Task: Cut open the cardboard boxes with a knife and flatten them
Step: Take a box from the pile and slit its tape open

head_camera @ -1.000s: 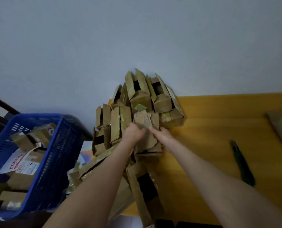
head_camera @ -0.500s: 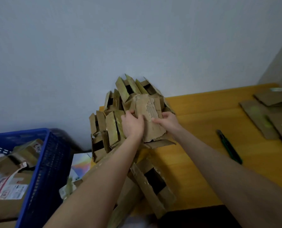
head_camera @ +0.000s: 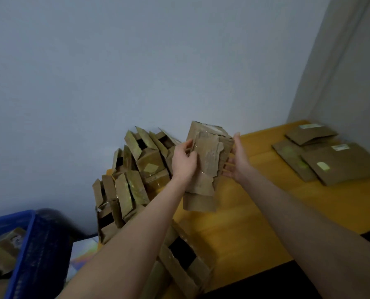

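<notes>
A: Head view, the only one. Which step did we log?

B: Picking the next box. We saw the left hand clamped on its left edge, fingers curled round the torn face. The right hand lay flat and spread against its right side, gripping nothing. The box was in the air above the table, between the pile and the flattened boxes.

A: Next move?

B: We judged it needed setting down on bare table, then cutting. The knife wasn't in frame, so we reckoned it had to be found first.
</notes>
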A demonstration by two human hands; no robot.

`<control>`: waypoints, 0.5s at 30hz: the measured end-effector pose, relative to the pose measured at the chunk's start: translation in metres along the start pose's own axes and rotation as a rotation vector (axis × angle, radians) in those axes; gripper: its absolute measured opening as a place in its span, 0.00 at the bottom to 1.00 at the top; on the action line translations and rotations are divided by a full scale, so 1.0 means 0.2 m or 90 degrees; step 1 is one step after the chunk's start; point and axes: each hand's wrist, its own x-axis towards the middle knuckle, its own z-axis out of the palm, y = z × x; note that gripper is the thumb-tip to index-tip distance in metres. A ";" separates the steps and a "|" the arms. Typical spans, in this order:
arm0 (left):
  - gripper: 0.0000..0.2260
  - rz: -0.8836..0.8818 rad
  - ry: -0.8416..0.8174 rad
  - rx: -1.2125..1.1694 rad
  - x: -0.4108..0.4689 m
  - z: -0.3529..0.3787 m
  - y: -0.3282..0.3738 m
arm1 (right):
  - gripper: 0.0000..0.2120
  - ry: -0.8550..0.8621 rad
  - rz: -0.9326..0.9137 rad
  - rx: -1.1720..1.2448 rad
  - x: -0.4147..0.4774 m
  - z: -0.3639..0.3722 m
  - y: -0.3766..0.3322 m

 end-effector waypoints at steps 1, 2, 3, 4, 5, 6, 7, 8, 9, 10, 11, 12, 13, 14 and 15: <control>0.18 -0.029 -0.023 -0.027 0.00 0.02 -0.01 | 0.24 0.007 0.008 -0.003 0.00 -0.03 0.00; 0.16 -0.064 -0.041 -0.057 0.00 0.05 -0.01 | 0.21 0.018 0.016 -0.010 -0.01 -0.06 0.01; 0.14 -0.105 -0.054 -0.090 0.00 0.07 -0.03 | 0.18 0.030 0.024 -0.016 0.00 -0.09 0.03; 0.14 -0.140 -0.066 -0.118 0.00 0.08 -0.04 | 0.13 0.038 0.034 -0.017 0.01 -0.12 0.05; 0.14 -0.166 -0.078 -0.137 0.01 0.09 -0.06 | 0.09 0.043 0.040 -0.023 0.02 -0.14 0.08; 0.15 -0.181 -0.092 -0.145 0.01 0.10 -0.07 | 0.06 0.044 0.043 -0.039 0.03 -0.17 0.11; 0.17 -0.189 -0.106 -0.140 0.01 0.11 -0.09 | 0.08 0.038 0.042 -0.059 0.04 -0.19 0.14; 0.19 -0.190 -0.121 -0.133 0.00 0.12 -0.11 | 0.14 0.029 0.040 -0.082 0.05 -0.20 0.17; 0.22 -0.186 -0.135 -0.125 0.00 0.12 -0.12 | 0.21 0.021 0.031 -0.100 0.05 -0.21 0.20; 0.27 -0.178 -0.148 -0.120 -0.01 0.13 -0.14 | 0.27 0.016 0.021 -0.117 0.05 -0.21 0.23; 0.30 -0.172 -0.158 -0.114 -0.01 0.14 -0.16 | 0.33 0.016 0.011 -0.132 0.06 -0.22 0.25; 0.31 -0.164 -0.172 -0.113 -0.01 0.14 -0.19 | 0.36 0.021 0.002 -0.147 0.06 -0.23 0.27; 0.31 -0.160 -0.192 -0.108 -0.01 0.15 -0.21 | 0.37 0.027 -0.006 -0.158 0.06 -0.24 0.30; 0.31 -0.155 -0.214 -0.102 -0.01 0.16 -0.22 | 0.38 0.031 -0.011 -0.160 0.07 -0.25 0.32; 0.31 -0.152 -0.234 -0.093 -0.01 0.16 -0.24 | 0.36 0.031 -0.016 -0.153 0.07 -0.27 0.33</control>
